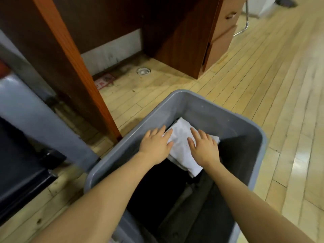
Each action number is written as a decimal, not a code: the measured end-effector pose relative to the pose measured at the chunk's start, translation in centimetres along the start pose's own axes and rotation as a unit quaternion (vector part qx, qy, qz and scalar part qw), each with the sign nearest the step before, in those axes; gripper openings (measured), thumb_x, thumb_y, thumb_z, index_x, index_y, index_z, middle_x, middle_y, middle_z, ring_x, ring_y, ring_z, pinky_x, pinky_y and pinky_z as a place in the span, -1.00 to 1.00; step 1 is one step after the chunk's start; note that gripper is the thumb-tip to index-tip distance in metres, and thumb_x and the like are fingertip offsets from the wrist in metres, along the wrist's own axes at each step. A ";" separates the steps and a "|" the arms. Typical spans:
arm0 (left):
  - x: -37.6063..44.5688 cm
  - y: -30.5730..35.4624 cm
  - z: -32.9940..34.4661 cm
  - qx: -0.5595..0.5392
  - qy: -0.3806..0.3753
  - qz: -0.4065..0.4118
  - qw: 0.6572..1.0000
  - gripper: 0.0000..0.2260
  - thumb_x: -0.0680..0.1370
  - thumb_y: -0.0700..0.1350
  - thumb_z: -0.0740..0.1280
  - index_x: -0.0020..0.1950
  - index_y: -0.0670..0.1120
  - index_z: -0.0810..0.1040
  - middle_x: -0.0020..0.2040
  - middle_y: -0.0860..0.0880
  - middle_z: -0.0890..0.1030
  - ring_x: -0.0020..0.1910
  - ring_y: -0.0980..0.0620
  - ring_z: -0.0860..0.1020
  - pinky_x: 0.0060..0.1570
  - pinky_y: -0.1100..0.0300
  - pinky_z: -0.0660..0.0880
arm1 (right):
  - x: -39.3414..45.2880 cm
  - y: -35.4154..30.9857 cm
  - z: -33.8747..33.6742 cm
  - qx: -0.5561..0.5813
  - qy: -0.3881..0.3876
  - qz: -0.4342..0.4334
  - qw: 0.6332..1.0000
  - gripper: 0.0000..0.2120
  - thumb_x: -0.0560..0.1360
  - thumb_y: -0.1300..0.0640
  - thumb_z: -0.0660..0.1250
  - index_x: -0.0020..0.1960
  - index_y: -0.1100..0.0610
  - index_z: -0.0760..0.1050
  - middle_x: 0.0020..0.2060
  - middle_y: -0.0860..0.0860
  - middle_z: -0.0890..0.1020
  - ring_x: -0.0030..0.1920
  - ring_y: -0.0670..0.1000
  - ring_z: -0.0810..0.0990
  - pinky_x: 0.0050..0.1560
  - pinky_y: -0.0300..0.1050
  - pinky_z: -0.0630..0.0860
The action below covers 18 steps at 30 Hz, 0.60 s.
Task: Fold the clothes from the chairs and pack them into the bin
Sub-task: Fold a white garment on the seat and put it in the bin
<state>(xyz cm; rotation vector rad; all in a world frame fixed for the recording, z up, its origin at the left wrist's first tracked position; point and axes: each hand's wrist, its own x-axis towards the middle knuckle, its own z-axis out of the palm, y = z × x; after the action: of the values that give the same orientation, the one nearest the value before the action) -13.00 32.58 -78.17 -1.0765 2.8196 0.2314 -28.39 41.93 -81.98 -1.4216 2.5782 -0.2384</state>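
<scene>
Head view: looking down into grey bin (201,102) on wooden floor (263,85).
Folded white garment (180,139): inside bin, toward far end, atop dark clothes (157,186).
Left hand (155,145): fingers straight, flat on garment's left edge.
Right hand (204,147): fingers spread, pressing garment's right side.
Garment axis: long side running near-right to far-left.
Desk (73,50): beyond bin, left.
</scene>
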 end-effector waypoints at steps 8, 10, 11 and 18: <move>-11.6 -2.5 -11.5 0.008 0.102 -0.030 0.994 -0.58 0.64 0.05 0.04 0.50 0.01 0.17 0.49 0.02 0.22 0.41 -0.01 0.25 0.31 0.12 0.14 | -6.8 -7.8 -10.1 0.011 0.098 -0.100 0.990 -0.59 0.64 -0.02 0.04 0.46 0.06 0.25 0.34 0.03 0.42 0.32 0.11 0.36 0.28 -0.01 0.26; -14.9 -3.3 -13.8 0.010 0.142 -0.050 0.989 -0.58 0.64 0.03 0.07 0.50 0.00 0.19 0.48 0.02 0.26 0.40 0.00 0.28 0.31 0.12 0.16 | -8.4 -10.4 -12.3 0.009 0.110 -0.134 0.985 -0.61 0.64 -0.01 0.03 0.44 0.06 0.28 0.31 0.03 0.44 0.31 0.10 0.37 0.27 -0.01 0.28; -16.5 -3.9 -14.9 0.010 0.163 -0.064 0.985 -0.58 0.64 0.02 0.08 0.49 -0.01 0.22 0.47 0.02 0.28 0.39 0.00 0.30 0.30 0.11 0.19 | -9.2 -11.7 -13.2 0.007 0.116 -0.152 0.982 -0.62 0.65 0.00 0.02 0.42 0.07 0.29 0.30 0.03 0.45 0.30 0.10 0.38 0.26 -0.01 0.29; -30.0 -9.7 -19.2 0.017 0.245 -0.189 0.951 -0.59 0.62 0.02 0.13 0.47 -0.01 0.28 0.44 0.02 0.35 0.37 0.01 0.36 0.28 0.10 0.27 | -15.0 -23.6 -17.0 0.068 0.134 -0.303 0.941 -0.66 0.63 0.03 0.07 0.34 0.09 0.40 0.17 0.05 0.53 0.17 0.12 0.48 0.15 0.04 0.39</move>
<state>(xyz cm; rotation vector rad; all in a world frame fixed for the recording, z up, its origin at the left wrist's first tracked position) 14.74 41.44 -55.47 -1.8525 2.9057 -0.1425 -5.30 42.97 -58.82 -2.2170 2.1639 -0.7254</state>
